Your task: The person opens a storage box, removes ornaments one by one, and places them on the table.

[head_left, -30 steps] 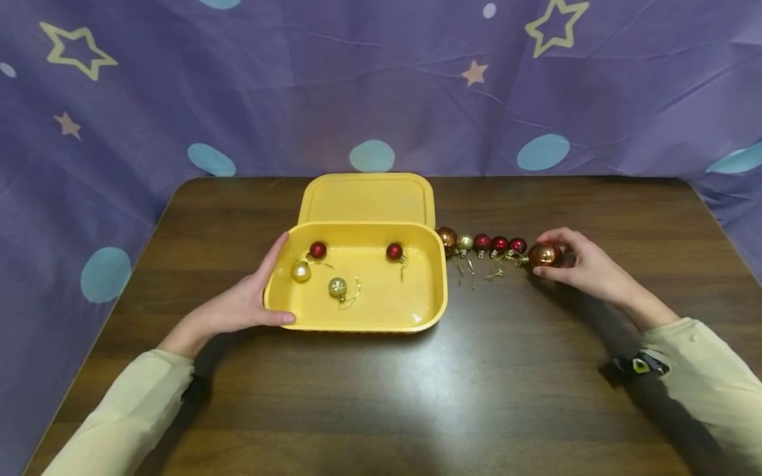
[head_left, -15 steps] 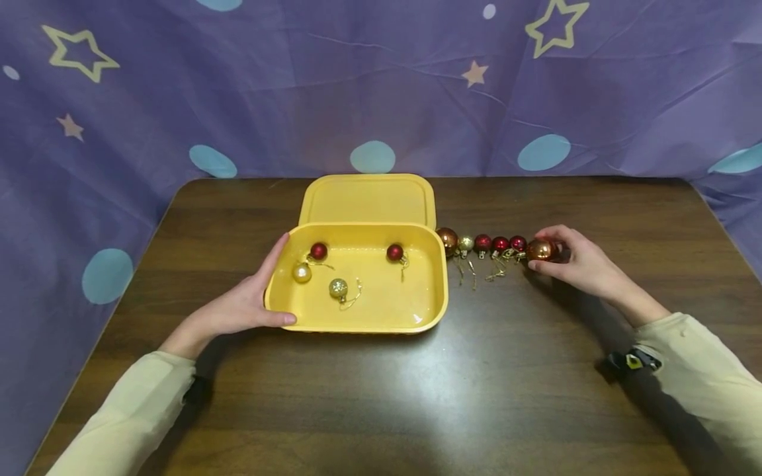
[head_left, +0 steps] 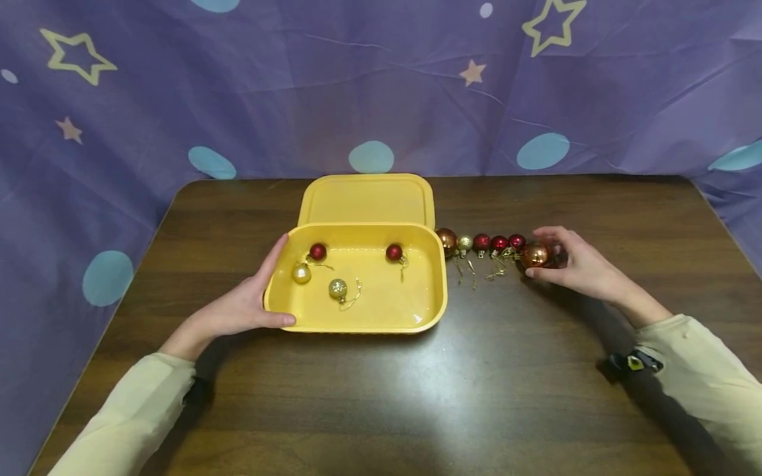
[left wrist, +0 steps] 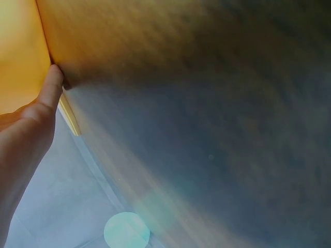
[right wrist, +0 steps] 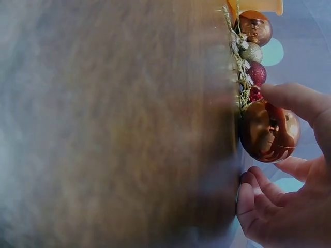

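Observation:
In the head view, my left hand (head_left: 244,301) holds the left end of an open yellow plastic box (head_left: 357,328), thumb at the front rim and fingers along the left side. Two red baubles (head_left: 394,252) and two gold ones (head_left: 338,288) lie inside. At the right end of a row of baubles, my right hand (head_left: 577,261) grips a large shiny copper bauble (head_left: 535,254) between thumb and fingers. The right wrist view shows this copper bauble (right wrist: 270,132) low by the tabletop, close against the row.
The row holds several red baubles (head_left: 499,244), a glittery gold bauble (head_left: 465,242) and another copper bauble (head_left: 446,242) by the box's right wall; gold strings trail toward the front. A yellow lid (head_left: 367,198) lies behind the box on the wooden table (head_left: 381,403). A purple curtain (head_left: 417,86) hangs behind.
My right hand has moved slightly left with the copper bauble, bringing it up to the end of the row. The left hand and box have stayed put.

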Motion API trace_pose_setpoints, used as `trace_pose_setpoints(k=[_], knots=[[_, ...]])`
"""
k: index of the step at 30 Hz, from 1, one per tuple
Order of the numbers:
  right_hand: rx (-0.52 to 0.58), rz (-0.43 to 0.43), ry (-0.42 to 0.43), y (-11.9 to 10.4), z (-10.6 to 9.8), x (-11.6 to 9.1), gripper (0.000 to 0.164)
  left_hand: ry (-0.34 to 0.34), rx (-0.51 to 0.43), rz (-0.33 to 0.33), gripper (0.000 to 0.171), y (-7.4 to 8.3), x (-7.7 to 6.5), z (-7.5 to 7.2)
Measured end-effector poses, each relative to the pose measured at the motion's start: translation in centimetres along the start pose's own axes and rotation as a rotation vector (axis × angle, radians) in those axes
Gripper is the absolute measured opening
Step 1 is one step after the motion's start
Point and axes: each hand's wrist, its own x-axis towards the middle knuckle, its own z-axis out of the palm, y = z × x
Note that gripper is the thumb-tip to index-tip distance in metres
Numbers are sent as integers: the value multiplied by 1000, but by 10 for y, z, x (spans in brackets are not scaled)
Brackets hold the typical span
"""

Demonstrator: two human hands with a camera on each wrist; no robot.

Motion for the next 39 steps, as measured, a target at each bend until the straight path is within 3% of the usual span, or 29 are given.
trace_pose_setpoints(k=[13,27,39], knots=[[-30,-7,62,1,-2,-1,49,4,8,7,124,0,0,1],[4,-44,-29,3,-7,-1,71,6,13,-4,125,0,0,0],[44,-104,5,6,-6,-3,67,2,10,7,125,-1,1,0]])
